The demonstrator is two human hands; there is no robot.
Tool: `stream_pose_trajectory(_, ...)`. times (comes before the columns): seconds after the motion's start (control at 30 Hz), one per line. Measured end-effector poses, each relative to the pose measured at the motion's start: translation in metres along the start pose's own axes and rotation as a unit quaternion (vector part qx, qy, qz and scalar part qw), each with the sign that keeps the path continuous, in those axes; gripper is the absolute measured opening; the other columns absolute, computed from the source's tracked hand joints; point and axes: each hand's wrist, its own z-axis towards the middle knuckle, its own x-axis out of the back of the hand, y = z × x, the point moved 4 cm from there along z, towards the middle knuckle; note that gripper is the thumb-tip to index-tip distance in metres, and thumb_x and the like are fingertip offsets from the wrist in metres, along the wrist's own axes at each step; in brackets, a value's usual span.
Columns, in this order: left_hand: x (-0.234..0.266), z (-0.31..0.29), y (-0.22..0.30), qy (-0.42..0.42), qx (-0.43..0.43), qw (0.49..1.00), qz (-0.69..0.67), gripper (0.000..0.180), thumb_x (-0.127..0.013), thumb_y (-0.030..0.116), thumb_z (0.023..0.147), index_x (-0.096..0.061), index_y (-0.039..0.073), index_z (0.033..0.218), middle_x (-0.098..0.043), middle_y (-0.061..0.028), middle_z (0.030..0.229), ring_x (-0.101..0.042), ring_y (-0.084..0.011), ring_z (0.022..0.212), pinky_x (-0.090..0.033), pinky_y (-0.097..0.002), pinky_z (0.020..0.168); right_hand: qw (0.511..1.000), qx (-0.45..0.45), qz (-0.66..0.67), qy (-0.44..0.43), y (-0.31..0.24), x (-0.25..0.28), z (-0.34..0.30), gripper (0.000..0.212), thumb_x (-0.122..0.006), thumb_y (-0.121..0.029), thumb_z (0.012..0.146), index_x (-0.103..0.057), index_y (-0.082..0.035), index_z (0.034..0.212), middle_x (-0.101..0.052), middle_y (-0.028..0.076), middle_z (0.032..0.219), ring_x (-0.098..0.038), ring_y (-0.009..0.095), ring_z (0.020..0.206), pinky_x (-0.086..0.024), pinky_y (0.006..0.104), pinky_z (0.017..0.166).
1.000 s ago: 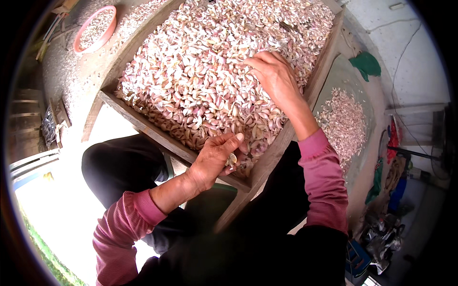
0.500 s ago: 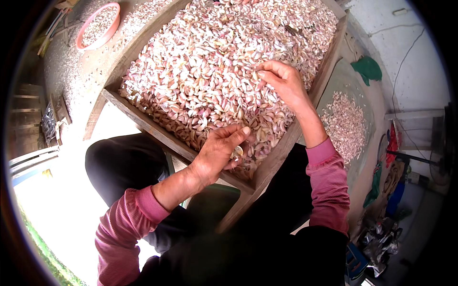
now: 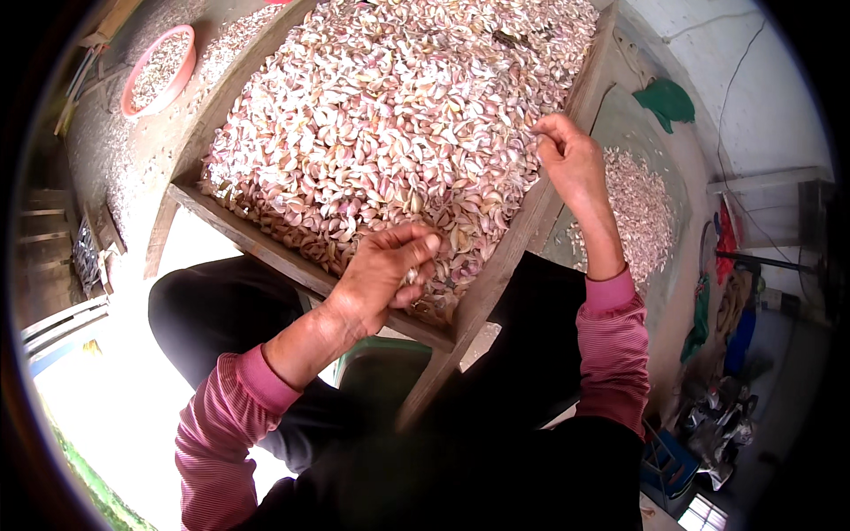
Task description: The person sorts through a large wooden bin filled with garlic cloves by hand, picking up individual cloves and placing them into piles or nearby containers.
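Observation:
A heap of loose garlic cloves (image 3: pixel 381 133), pinkish white, fills a wooden tray with raised sides (image 3: pixel 257 243) before me. My left hand (image 3: pixel 381 265) is curled closed over the tray's near corner, thumb against the forefinger. A pale bit, seemingly a garlic clove, shows between its fingers. Further right, my right hand (image 3: pixel 574 164) hovers by the tray's right side board with thumb and forefinger pinched together. Whatever it pinches, if anything, is too small to make out.
On the left floor stands a pink basin (image 3: pixel 186 66) of cloves. Another pile of cloves (image 3: pixel 637 212) lies right of the tray, near a green cloth (image 3: pixel 666 102). A green container (image 3: pixel 382 358) sits between my knees. Scattered cloves cover the floor at upper left.
My right hand has moved right, from above the heap to the tray's right side. The left hand stays curled near the front corner. The whole view has shifted slightly.

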Motion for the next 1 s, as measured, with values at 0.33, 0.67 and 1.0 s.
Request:
stream_pose_trajectory(0.33, -0.025, -0.031, -0.035, -0.203, 0.124, 0.970, 0.048, 0.026, -0.067, 0.033, 0.093, -0.068, 0.007, 0.092, -0.053, 0.0035, 0.067, -0.043, -0.0026, 0.056, -0.029, -0.0168, 0.046, 0.971, 0.209, -0.070, -0.088, -0.030, -0.049, 0.007, 0.016, -0.068, -0.008, 0.086, -0.069, -0.004, 0.101, -0.063, 0.011, 0.092, -0.064, 0.024, 0.081, -0.052, 0.0360, 0.075)
stream_pose_trajectory(0.67, -0.020, -0.038, -0.034, -0.211, 0.117, 0.968, 0.068, 0.026, -0.067, 0.037, 0.093, -0.067, 0.011, 0.086, -0.053, 0.0060, 0.070, -0.046, -0.0011, 0.061, -0.034, -0.0156, 0.051, 0.991, 0.122, -0.039, -0.039, -0.025, -0.035, 0.032, 0.010, -0.069, -0.011, 0.087, -0.073, -0.011, 0.096, -0.069, 0.001, 0.085, -0.065, 0.012, 0.074, -0.053, 0.0305, 0.070)
stream_pose_trajectory(1.0, -0.018, -0.031, -0.038, -0.175, 0.125, 0.975, 0.052, 0.018, -0.069, 0.023, 0.092, -0.067, 0.005, 0.092, -0.061, 0.0003, 0.077, -0.045, -0.0054, 0.056, -0.025, -0.0190, 0.042, 0.986, 0.129, -0.001, -0.106, -0.030, -0.062, 0.021, 0.005, -0.071, -0.013, 0.086, -0.072, -0.009, 0.089, -0.071, 0.001, 0.078, -0.064, 0.008, 0.068, -0.054, 0.0249, 0.060)
